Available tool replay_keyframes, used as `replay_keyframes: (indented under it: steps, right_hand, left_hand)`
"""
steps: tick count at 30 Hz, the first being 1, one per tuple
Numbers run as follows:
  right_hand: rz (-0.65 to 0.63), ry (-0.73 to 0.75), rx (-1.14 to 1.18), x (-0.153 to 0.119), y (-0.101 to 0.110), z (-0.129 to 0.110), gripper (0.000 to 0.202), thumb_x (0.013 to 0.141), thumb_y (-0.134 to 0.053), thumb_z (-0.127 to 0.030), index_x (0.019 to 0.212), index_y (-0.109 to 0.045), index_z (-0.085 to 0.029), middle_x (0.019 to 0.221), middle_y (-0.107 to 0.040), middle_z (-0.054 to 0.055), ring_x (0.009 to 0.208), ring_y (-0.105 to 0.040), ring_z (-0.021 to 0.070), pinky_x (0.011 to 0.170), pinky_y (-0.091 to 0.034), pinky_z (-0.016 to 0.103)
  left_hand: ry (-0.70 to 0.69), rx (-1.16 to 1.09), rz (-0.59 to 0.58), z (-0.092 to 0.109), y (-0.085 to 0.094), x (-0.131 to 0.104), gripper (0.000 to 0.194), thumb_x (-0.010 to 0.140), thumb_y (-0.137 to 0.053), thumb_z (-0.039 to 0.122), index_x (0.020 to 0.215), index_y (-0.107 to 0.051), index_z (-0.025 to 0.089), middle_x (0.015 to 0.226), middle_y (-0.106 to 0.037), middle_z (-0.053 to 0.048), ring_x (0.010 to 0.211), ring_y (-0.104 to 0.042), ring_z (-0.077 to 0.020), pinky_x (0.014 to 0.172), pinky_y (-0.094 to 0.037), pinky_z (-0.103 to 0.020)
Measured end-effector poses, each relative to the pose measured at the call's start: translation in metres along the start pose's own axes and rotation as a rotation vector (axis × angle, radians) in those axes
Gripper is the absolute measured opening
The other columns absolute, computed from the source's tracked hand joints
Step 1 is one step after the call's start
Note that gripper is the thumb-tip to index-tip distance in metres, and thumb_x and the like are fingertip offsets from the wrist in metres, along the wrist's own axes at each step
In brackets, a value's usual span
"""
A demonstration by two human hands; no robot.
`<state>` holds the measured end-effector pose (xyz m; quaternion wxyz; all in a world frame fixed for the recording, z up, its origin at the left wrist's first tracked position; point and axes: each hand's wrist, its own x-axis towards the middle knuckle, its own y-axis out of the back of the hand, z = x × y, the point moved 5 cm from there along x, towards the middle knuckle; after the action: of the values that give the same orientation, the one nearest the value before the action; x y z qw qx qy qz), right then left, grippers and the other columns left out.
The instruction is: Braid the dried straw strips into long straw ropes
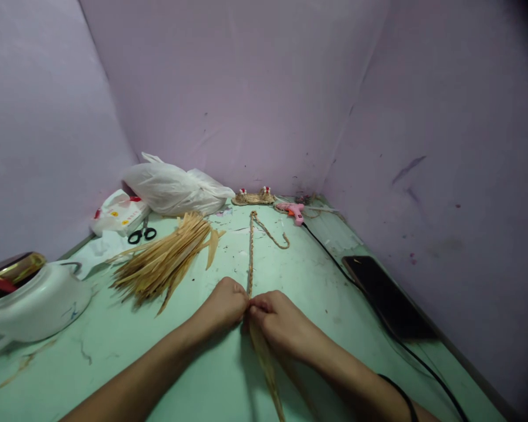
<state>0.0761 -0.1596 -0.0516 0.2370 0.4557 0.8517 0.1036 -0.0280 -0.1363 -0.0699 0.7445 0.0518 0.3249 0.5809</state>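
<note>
A thin braided cord [251, 252] of dried plant fibre runs up the middle of the table, bends at its far end and curls back to the right. My left hand [229, 302] is closed on the cord's near end. Pressed up against it, my right hand [276, 319] pinches the same spot, thumb and fingers together. Loose flat strips [266, 363] hang from the pinch toward the front edge. To the left lies a fanned bundle of dried straw-coloured leaves [165, 258], apart from both hands. The fingertips partly hide the join.
Black-handled scissors [141, 235], a tissue pack [121, 214] and a white plastic bag [171, 187] lie back left. A white pot [39, 305] stands left. A woven sandal-like piece [253, 199] and a pink glue gun [293, 211] sit behind; its cable passes a phone [387, 296] at right.
</note>
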Motion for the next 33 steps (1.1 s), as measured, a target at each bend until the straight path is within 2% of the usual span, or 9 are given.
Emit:
replay_keyframes:
  steps: [3, 9, 13, 18, 21, 26, 27, 30, 33]
  right_hand:
    - [-0.138, -0.095, 0.112, -0.002, -0.003, 0.002, 0.019, 0.06, -0.037, -0.015, 0.058, -0.055, -0.013, 0.049, -0.052, 0.002, 0.046, -0.05, 0.011, 0.046, -0.038, 0.02]
    - [-0.222, -0.209, 0.342, -0.006, 0.005, -0.01, 0.017, 0.049, -0.038, -0.011, 0.056, -0.053, -0.012, 0.047, -0.054, 0.002, 0.038, -0.049, 0.0104, 0.042, -0.039, 0.022]
    - [-0.3, -0.151, 0.417, -0.012, 0.011, -0.02, 0.018, 0.046, -0.038, -0.013, 0.058, -0.051, -0.013, 0.062, -0.061, 0.004, 0.041, -0.052, 0.0089, 0.043, -0.04, 0.021]
    - [-0.424, -0.119, 0.413, -0.014, 0.01, -0.015, 0.031, 0.046, -0.038, -0.011, 0.073, -0.054, -0.014, 0.066, -0.062, 0.004, 0.045, -0.054, 0.0098, 0.046, -0.042, 0.022]
    - [-0.374, -0.139, 0.398, -0.01, 0.015, -0.013, 0.033, 0.05, -0.039, -0.01, 0.078, -0.056, -0.014, 0.067, -0.063, 0.003, 0.044, -0.052, 0.0087, 0.045, -0.039, 0.022]
    - [-0.004, -0.172, 0.434, 0.003, 0.029, -0.007, 0.016, 0.055, -0.045, -0.006, 0.067, -0.055, -0.012, 0.055, -0.053, -0.002, 0.045, -0.044, 0.0049, 0.051, -0.037, 0.02]
    - [-0.001, -0.172, 0.498, 0.005, 0.026, -0.006, 0.013, 0.056, -0.047, -0.006, 0.066, -0.054, -0.012, 0.055, -0.052, -0.003, 0.048, -0.045, 0.0053, 0.054, -0.039, 0.021]
    - [-0.145, -0.167, 0.731, 0.008, 0.01, -0.004, 0.015, 0.055, -0.053, -0.008, 0.069, -0.05, -0.013, 0.059, -0.052, -0.002, 0.054, -0.051, 0.0081, 0.062, -0.042, 0.025]
    - [-0.209, -0.154, 0.851, 0.007, 0.002, -0.006, 0.019, 0.053, -0.053, -0.008, 0.07, -0.049, -0.013, 0.06, -0.051, -0.001, 0.053, -0.052, 0.0092, 0.059, -0.043, 0.026]
  left_hand:
    - [0.001, -0.01, -0.127, 0.007, 0.001, -0.006, 0.02, 0.057, -0.039, 0.02, 0.038, -0.041, 0.016, 0.026, -0.031, 0.003, 0.025, -0.027, -0.0075, 0.032, -0.019, -0.021]
    - [-0.045, -0.064, -0.123, 0.017, 0.012, -0.014, 0.01, 0.054, -0.048, 0.021, 0.047, -0.05, 0.013, 0.032, -0.031, 0.006, 0.029, -0.022, -0.0042, 0.033, -0.014, -0.02]
    - [-0.091, -0.035, -0.127, 0.019, 0.014, -0.016, 0.011, 0.051, -0.046, 0.016, 0.052, -0.055, 0.011, 0.035, -0.032, 0.006, 0.034, -0.024, -0.0047, 0.035, -0.016, -0.02]
    - [-0.149, 0.088, -0.128, 0.019, 0.015, -0.014, 0.018, 0.048, -0.048, 0.015, 0.058, -0.062, 0.008, 0.044, -0.041, 0.004, 0.042, -0.029, -0.0054, 0.04, -0.021, -0.02]
    - [-0.155, 0.056, -0.051, 0.018, 0.017, -0.011, 0.015, 0.048, -0.048, 0.016, 0.054, -0.06, 0.009, 0.043, -0.039, 0.004, 0.043, -0.029, -0.0057, 0.041, -0.02, -0.02]
    - [-0.095, -0.117, -0.023, 0.018, 0.016, -0.012, 0.013, 0.048, -0.049, 0.015, 0.052, -0.059, 0.009, 0.037, -0.036, 0.005, 0.038, -0.024, -0.004, 0.038, -0.016, -0.02]
    - [-0.075, -0.163, -0.038, 0.019, 0.016, -0.012, 0.013, 0.048, -0.049, 0.015, 0.053, -0.059, 0.009, 0.036, -0.036, 0.005, 0.036, -0.023, -0.0037, 0.038, -0.015, -0.02]
    - [-0.033, -0.284, -0.081, 0.022, 0.015, -0.015, 0.012, 0.047, -0.052, 0.016, 0.054, -0.059, 0.01, 0.032, -0.033, 0.006, 0.033, -0.02, -0.0031, 0.037, -0.012, -0.02]
    - [-0.019, -0.329, -0.1, 0.023, 0.013, -0.014, 0.01, 0.046, -0.053, 0.016, 0.052, -0.059, 0.01, 0.031, -0.034, 0.006, 0.032, -0.021, -0.003, 0.036, -0.012, -0.02]
